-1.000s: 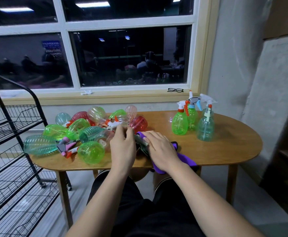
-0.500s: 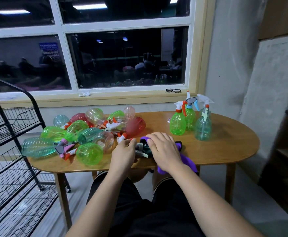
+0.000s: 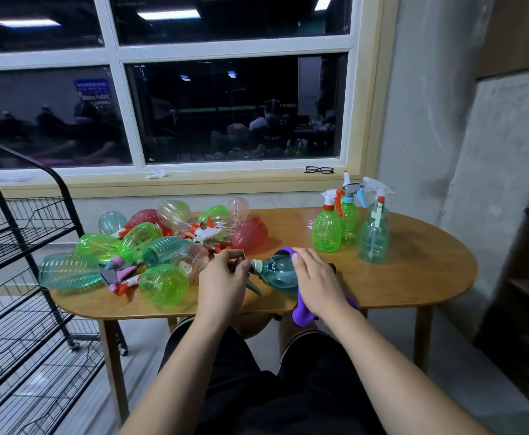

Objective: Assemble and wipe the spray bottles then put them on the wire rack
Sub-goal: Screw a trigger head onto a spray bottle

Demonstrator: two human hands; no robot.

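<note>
- The teal bottle (image 3: 277, 273) is lying on its side near the front edge of the table (image 3: 414, 277), its long axis running left-right and its neck pointing left.
- The right hand (image 3: 318, 282) is curling over the bottle's body, with the purple cloth (image 3: 302, 317) underneath the palm.
- The left hand (image 3: 224, 282) is pinching a spray head (image 3: 253, 285) right at the neck.

Dark window (image 3: 231, 111), white frame — concrete wall (image 3: 429, 120), oval wooden table (image 3: 414, 271), grey floor (image 3: 144, 365)

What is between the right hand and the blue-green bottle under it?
A purple cloth: the head view shows it poking out from under the right hand, which holds it against the blue-green bottle.
</note>
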